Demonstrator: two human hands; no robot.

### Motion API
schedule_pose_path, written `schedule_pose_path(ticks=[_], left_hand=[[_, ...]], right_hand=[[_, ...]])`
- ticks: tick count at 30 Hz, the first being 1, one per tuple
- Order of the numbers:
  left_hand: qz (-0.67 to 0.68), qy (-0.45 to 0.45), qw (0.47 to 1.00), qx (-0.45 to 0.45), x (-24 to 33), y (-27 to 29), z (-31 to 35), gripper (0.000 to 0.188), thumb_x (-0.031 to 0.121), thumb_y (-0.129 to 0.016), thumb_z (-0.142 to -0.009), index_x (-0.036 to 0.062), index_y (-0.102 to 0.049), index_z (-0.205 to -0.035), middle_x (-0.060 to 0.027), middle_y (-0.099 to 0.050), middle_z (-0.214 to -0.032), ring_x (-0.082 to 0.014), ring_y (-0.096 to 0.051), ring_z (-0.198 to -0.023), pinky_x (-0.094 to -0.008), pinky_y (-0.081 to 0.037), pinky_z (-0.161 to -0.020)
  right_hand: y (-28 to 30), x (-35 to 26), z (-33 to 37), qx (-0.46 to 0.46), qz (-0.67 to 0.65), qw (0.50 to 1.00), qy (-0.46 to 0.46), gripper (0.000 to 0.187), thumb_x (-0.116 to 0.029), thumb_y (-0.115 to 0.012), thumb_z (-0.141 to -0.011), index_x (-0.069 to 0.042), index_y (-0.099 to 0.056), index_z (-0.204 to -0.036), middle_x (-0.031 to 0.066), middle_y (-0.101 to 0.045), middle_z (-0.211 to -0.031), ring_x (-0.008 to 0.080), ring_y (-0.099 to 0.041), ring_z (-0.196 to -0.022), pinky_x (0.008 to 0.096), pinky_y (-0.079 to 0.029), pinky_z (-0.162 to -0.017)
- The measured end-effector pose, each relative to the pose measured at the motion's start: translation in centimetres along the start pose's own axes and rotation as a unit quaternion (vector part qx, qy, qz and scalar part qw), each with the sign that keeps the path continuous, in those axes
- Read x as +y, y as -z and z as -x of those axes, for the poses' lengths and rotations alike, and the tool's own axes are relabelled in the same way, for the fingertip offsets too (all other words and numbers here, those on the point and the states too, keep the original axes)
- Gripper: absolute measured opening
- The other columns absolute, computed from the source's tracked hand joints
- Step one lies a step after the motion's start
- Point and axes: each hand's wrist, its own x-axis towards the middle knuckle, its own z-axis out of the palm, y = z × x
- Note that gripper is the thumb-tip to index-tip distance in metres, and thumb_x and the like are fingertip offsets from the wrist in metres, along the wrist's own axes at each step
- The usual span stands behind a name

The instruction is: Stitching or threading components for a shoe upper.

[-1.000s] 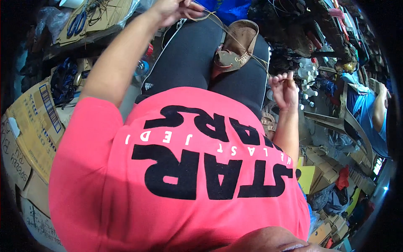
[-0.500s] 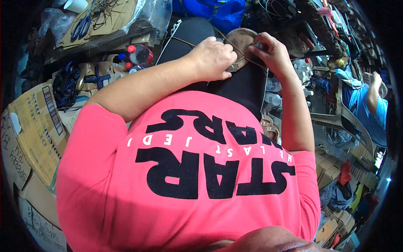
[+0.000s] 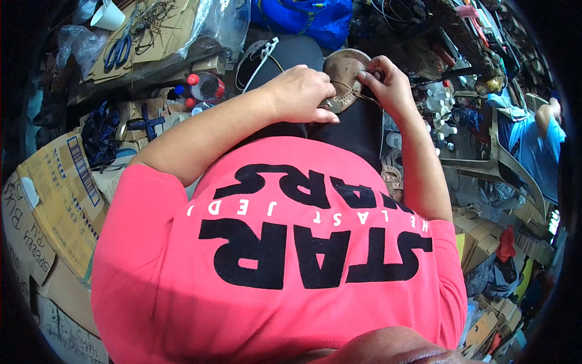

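Note:
A brown leather shoe (image 3: 347, 65) rests across my dark-trousered thighs, with a line of stitches and loose brown thread (image 3: 365, 97) over it. At its near left edge, the curled fingers of my left hand (image 3: 300, 94) grip the shoe; something small and dark shows by the fingertips. My right hand (image 3: 389, 88) is closed in a pinch at the shoe's right side, thumb against forefinger. What sits in that pinch is too small to make out. Thread also loops over my left thigh, beside a white cord (image 3: 265, 56).
Scissors (image 3: 118, 51), a white cup (image 3: 108, 15) and cardboard lie on a surface at far left. Red-capped bottles (image 3: 208, 87) stand below it. Cardboard boxes (image 3: 54, 200) fill the left. A blue bag (image 3: 327, 24) lies ahead. A person in blue (image 3: 533, 145) sits at right, near a chair (image 3: 515, 170).
My right hand has come slightly lower and nearer the shoe, its thumb now at the shoe's edge. The thread across the shoe has shifted. My left hand keeps its grip.

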Motion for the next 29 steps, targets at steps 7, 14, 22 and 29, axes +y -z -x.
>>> schedule_pose_path(ticks=[7, 14, 22, 29], left_hand=[[0.136, 0.028, 0.983, 0.118, -2.9, -1.5, -5.8, 0.037, 0.025, -0.068, -0.078, 0.0073, -0.061, -0.109, -0.0152, -0.056, -0.108, -0.031, -0.056, -0.103, -0.0377, -0.046, -0.09], [0.204, 0.074, 0.972, 0.088, -3.3, -4.3, -7.4, 0.045, 0.023, -0.07, -0.076, 0.0078, -0.055, -0.115, -0.0171, -0.047, -0.118, -0.0317, -0.048, -0.114, -0.0371, -0.04, -0.1], [0.174, 0.084, 0.975, 0.108, -3.8, -4.3, -7.2, 0.042, 0.024, -0.073, -0.073, 0.0079, -0.061, -0.11, -0.0136, -0.053, -0.113, -0.0291, -0.05, -0.112, -0.0361, -0.041, -0.098], [0.202, 0.047, 0.976, -0.071, -5.1, 0.2, -7.7, 0.038, 0.02, -0.068, -0.079, 0.0077, -0.063, -0.115, -0.0111, -0.058, -0.114, -0.0245, -0.054, -0.109, -0.0338, -0.041, -0.097]], right_hand=[[1.5, -1.7, 2.2, -0.156, -0.008, 0.987, -0.035, 0.021, -0.017, -0.069, -0.085, 0.002, -0.061, -0.088, 0.0013, -0.054, -0.077, 0.0088, -0.046, -0.067, 0.0256, -0.042, -0.062], [2.0, -1.9, 2.8, -0.189, 0.052, 0.979, 0.046, 0.022, -0.018, -0.061, -0.081, 0.003, -0.057, -0.076, 0.0198, -0.054, -0.068, 0.034, -0.055, -0.063, 0.0397, -0.043, -0.059], [3.8, -2.5, 6.8, -0.082, -0.108, 0.991, 0.02, 0.026, -0.015, -0.06, -0.085, 0.001, -0.05, -0.067, 0.0076, -0.042, -0.062, 0.0157, -0.045, -0.059, 0.0323, -0.035, -0.054], [3.5, -1.6, 6.4, -0.055, -0.067, 0.996, -0.018, 0.02, -0.009, -0.063, -0.087, -0.006, -0.069, -0.106, 0.0047, -0.06, -0.092, 0.0124, -0.055, -0.079, 0.0264, -0.045, -0.07]])
